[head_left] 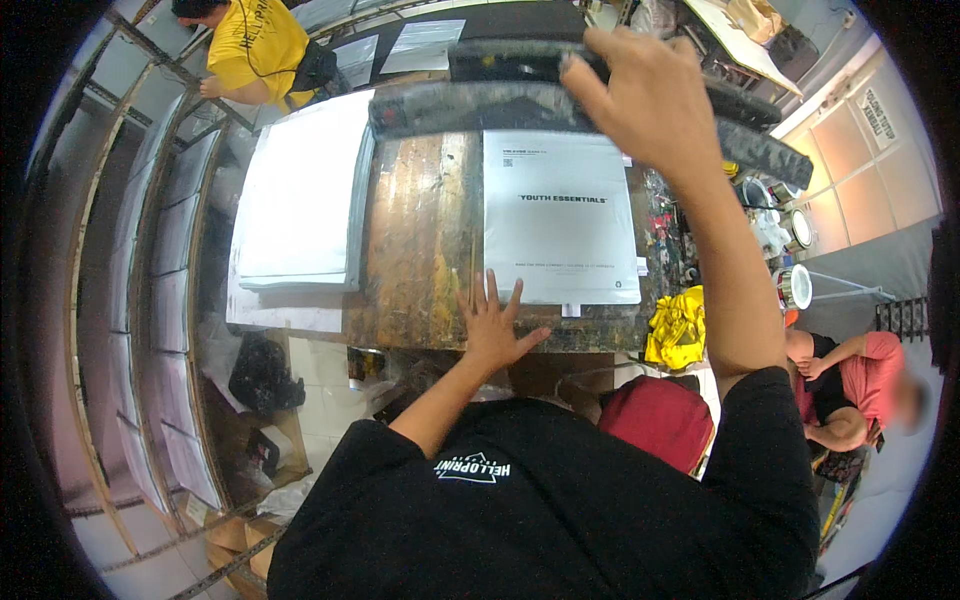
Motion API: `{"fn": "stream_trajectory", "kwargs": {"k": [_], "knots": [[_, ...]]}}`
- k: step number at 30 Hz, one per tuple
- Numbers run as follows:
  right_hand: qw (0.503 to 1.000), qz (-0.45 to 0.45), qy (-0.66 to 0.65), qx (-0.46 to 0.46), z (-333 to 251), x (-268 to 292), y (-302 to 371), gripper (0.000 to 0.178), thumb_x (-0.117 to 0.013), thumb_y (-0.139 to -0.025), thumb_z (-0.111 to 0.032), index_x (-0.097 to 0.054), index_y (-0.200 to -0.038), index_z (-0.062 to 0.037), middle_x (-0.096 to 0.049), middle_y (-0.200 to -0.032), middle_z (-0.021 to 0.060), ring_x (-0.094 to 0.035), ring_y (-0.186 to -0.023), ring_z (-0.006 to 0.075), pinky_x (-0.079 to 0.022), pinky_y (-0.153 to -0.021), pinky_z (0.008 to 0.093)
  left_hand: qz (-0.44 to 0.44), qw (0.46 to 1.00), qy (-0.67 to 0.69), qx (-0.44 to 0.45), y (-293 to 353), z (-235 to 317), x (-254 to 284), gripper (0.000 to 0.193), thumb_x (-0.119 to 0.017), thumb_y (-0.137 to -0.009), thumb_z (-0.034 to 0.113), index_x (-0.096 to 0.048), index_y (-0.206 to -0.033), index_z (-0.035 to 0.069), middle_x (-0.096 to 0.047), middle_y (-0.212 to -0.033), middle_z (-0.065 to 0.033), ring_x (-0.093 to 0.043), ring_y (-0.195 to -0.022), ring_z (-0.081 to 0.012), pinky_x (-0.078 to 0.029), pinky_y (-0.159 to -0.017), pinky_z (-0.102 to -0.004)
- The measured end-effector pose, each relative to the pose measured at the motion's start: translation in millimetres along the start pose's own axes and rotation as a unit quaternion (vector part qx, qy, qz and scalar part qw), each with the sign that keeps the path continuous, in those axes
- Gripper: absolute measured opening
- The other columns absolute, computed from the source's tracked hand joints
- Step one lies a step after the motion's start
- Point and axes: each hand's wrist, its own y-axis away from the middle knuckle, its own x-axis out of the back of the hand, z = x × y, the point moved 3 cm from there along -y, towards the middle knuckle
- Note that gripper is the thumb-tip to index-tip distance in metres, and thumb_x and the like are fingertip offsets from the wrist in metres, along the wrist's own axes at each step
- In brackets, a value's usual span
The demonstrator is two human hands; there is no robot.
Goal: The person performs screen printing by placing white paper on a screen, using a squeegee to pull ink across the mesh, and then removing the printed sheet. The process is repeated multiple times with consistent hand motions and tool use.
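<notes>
A dark screen-printing frame (pixel 440 105), its long bars smeared with ink, is raised on edge at the table's far side. My right hand (pixel 650 95) is on the upper part of it, with the thumb on the near side and the fingers over the bar. Under the frame, a white plastic mailer or sheet (pixel 560 235) with black print lies flat on the stained wooden table (pixel 420 240). My left hand (pixel 492 328) is spread open at the mailer's near left corner, fingertips by its edge. A thick stack of white sheets or mailers (pixel 305 190) stands left of it.
Drying racks (pixel 165 300) with pale sheets line the left. A person in yellow (pixel 255 50) works at the far left; another in pink (pixel 880 380) sits at right. Yellow cloth (pixel 678 328) hangs by the table's right corner, near paint tins (pixel 795 287). A red seat (pixel 658 422) is close by me.
</notes>
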Motion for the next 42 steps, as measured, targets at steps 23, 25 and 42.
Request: {"fn": "stream_trajectory", "kwargs": {"k": [23,25,42], "knots": [[0.993,0.014,-0.107,-0.047,22,25,-108,0.045,-0.054,-0.087,-0.035,-0.061,-0.068,0.0052,-0.058,-0.06,0.0207,-0.059,-0.059,0.0338,-0.047,-0.062,0.0449,0.225,0.895,0.357,0.145,-26,-183,129,0.056,-0.069,-0.084,-0.003,-0.06,-0.138,0.001,-0.071,-0.122,-0.014,-0.071,-0.085,-0.0134,-0.059,-0.071,-0.0286],[0.994,0.029,-0.085,-0.056,22,28,-103,0.046,-0.054,-0.087,-0.035,-0.061,-0.067,0.0055,-0.059,-0.06,0.0214,-0.06,-0.06,0.0342,-0.048,-0.063,0.0448,0.16,0.89,0.355,0.238,-22,-240,169,0.061,-0.066,-0.079,-0.006,-0.059,-0.14,0.001,-0.07,-0.121,-0.0146,-0.07,-0.08,-0.014,-0.058,-0.07,-0.0286],[0.992,-0.125,-0.003,0.016,-16,-18,58,0.077,-0.059,-0.093,-0.056,-0.052,-0.141,0.004,-0.067,-0.103,0.017,-0.061,-0.099,0.0327,-0.044,-0.086,0.0468,0.081,0.535,0.836,-0.092,-12,-13,224,0.11,-0.058,-0.092,0.072,-0.016,-0.16,-0.003,-0.049,-0.149,-0.0285,-0.043,-0.144,-0.0369,-0.037,-0.119,-0.0486]]}}
